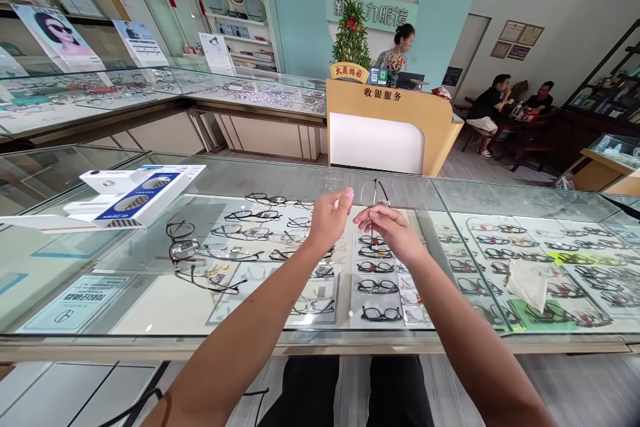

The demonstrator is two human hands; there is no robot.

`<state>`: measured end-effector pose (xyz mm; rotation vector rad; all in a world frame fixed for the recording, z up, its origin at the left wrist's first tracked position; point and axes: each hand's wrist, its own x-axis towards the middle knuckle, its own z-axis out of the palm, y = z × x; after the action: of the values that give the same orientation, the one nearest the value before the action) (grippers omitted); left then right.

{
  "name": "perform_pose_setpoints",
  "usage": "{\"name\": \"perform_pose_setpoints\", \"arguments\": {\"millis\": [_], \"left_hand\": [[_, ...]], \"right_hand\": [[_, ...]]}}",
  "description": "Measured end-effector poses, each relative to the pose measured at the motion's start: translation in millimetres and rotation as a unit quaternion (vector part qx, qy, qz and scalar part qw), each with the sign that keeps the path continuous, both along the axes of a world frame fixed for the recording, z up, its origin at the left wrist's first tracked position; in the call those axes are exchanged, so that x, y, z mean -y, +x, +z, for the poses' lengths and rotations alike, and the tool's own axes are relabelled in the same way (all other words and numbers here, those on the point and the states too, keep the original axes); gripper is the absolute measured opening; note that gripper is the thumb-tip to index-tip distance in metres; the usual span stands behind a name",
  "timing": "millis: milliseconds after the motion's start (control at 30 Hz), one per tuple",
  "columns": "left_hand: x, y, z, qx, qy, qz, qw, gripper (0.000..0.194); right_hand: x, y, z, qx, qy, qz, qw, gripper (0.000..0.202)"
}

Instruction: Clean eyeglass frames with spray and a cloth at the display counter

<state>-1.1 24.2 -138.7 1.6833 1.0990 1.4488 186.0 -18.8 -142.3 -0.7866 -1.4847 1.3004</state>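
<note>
My right hand (393, 230) pinches a pair of thin-framed eyeglasses (375, 193) above the glass counter, with a dark temple pointing up and another part hanging below the fingers. To its left, a short gap away, my left hand (330, 217) is curled closed with the thumb on top. Whatever it may hold is hidden. Below and left of my hands, several dark-framed glasses (207, 280) lie on the counter glass. Under the glass near my right forearm, rows of black frames (379, 287) are laid out on a light panel.
A white and blue open box (145, 197) stands on the counter's left. A crumpled white cloth (527, 285) lies at the right. Beyond the counter are a cashier desk (435, 113) with a person behind it, more display cases (275, 93) and two seated people at right.
</note>
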Motion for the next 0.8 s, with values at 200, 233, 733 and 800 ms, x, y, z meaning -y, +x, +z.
{"name": "perform_pose_setpoints", "arguments": {"millis": [200,233,733,800], "left_hand": [[0,0,-2.6,0.001,-0.016,-0.011,1.0,0.08],[0,1,-3.4,0.004,-0.019,-0.02,1.0,0.079],[13,10,-3.2,-0.057,0.007,-0.06,0.997,0.076],[15,12,-3.5,-0.058,0.009,-0.079,0.995,0.075]], "right_hand": [[6,-8,1.8,0.007,-0.007,0.041,0.999,0.038],[7,-9,2.0,0.011,-0.007,0.042,0.999,0.04],[-6,2,10.7,-0.08,-0.035,-0.062,0.994,0.039],[-7,2,9.3,-0.084,-0.038,-0.074,0.993,0.04]]}}
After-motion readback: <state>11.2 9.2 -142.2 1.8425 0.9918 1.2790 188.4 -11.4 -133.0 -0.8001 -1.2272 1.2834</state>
